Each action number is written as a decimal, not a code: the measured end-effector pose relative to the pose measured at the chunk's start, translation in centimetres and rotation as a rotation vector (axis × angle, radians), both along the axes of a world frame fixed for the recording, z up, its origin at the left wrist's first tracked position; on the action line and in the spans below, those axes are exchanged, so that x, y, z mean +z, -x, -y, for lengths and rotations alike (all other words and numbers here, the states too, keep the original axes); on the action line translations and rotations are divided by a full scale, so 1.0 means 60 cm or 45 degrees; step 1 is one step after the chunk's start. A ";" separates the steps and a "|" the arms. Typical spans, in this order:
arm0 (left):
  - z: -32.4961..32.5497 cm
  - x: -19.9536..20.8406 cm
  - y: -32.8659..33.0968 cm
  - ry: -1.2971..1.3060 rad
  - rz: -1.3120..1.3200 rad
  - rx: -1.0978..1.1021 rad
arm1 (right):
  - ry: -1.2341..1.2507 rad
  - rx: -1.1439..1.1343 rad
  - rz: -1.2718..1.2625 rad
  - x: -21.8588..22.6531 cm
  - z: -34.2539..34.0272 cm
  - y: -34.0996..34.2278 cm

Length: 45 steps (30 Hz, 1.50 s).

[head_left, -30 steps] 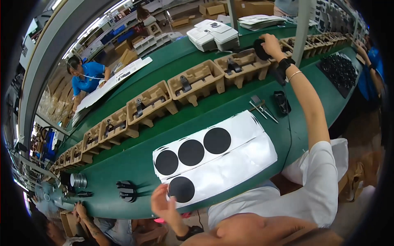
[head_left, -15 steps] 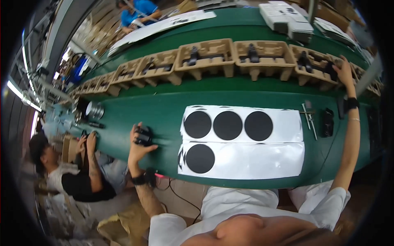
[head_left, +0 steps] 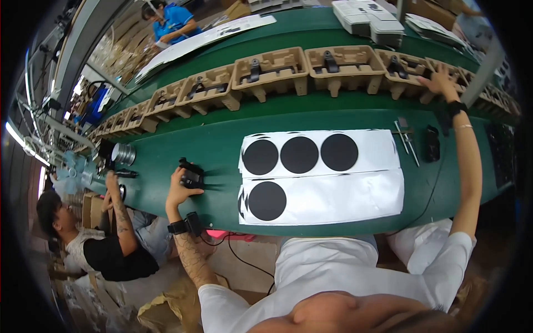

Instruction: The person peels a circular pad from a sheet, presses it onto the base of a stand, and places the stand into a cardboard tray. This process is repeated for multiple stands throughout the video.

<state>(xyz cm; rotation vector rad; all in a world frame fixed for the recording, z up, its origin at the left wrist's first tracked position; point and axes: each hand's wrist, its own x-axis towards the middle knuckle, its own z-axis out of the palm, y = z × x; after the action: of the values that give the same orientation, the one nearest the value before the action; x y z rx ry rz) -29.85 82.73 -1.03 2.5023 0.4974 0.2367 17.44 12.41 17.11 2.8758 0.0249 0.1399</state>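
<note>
My left hand (head_left: 179,190) is closed around a black plastic part (head_left: 192,176) at the left of the green table; its exact kind is unclear. Far right, my right hand (head_left: 442,83) reaches over the row of trays with fingers spread and nothing in them. It is at the right end of a brown molded-pulp tray (head_left: 408,87), in which a black part (head_left: 396,67) lies. Between my arms lie white sheets (head_left: 350,194) with several black discs (head_left: 338,152) on them.
More pulp trays (head_left: 270,82) with black parts line the far side. Right of the sheets are thin metal rods (head_left: 408,143) and a black object (head_left: 432,143). A roll (head_left: 123,154) stands at the left. A co-worker (head_left: 116,244) sits left; another person (head_left: 172,25) works beyond the trays.
My right hand has left the dark part at the tray's end and opened, moving slightly left. The black part in my left hand has turned a little. The whole view has shifted slightly.
</note>
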 end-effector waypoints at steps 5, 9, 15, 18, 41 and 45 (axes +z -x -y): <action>0.093 0.052 -0.019 -0.229 0.094 0.055 | -0.403 0.959 0.416 -0.043 -0.218 0.178; 0.143 0.032 0.057 0.034 0.799 0.449 | -0.723 1.751 -0.197 -0.119 -0.319 0.310; 0.351 0.103 0.022 0.524 1.730 0.955 | -0.835 1.682 -0.279 -0.176 -0.326 0.339; 0.470 0.156 -0.018 0.980 1.699 0.675 | -0.911 1.671 -0.294 -0.170 -0.329 0.340; 0.513 0.117 -0.181 2.536 0.836 0.409 | -1.184 1.742 -0.172 -0.135 -0.297 0.347; 0.514 0.127 -0.169 2.520 0.873 0.356 | -1.356 1.480 0.109 -0.112 -0.202 0.380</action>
<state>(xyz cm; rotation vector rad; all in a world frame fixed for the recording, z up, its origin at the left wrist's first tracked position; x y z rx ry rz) -19.70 51.87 6.61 0.3685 0.3884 0.3854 -5.35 24.56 10.38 3.2839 2.1585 0.6288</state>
